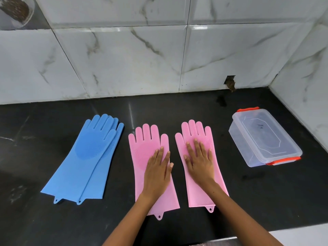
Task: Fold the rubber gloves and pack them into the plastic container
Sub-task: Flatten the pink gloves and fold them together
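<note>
Prep step, no fold yet: left hand (157, 172) & right hand (199, 161) lie flat, fingers spread, gripping nothing, each pressing one pink glove (142, 148) on bench (195, 107). Blue gloves (88, 157) at 9 o'clock, lidded container (262, 137) at 3. Next likely: fold cuff to fingertips
</note>
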Available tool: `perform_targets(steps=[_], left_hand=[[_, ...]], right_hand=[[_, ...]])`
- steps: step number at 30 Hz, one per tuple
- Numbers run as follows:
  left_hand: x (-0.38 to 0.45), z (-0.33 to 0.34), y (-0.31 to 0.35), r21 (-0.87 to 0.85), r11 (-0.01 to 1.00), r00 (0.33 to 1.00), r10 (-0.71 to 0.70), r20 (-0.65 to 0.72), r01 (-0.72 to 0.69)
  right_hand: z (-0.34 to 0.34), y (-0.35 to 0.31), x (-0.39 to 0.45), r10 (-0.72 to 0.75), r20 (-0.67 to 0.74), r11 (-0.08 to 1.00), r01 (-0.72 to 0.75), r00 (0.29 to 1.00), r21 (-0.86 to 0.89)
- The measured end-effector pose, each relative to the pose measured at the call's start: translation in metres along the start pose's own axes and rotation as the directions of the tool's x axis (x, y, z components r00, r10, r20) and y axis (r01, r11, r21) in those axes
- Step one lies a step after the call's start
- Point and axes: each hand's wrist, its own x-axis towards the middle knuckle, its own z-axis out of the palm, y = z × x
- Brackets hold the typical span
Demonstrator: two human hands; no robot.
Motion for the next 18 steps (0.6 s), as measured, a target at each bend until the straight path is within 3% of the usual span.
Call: perform_targets(steps=[18], left_hand=[[0.056, -0.004, -0.011, 0.139, 0.989, 0.998, 0.055, 0.017, -0.057]], right_hand=[[-0.006, 0.008, 0.028, -0.002, -0.002, 0.999, 0.002, 1.0, -0.047]])
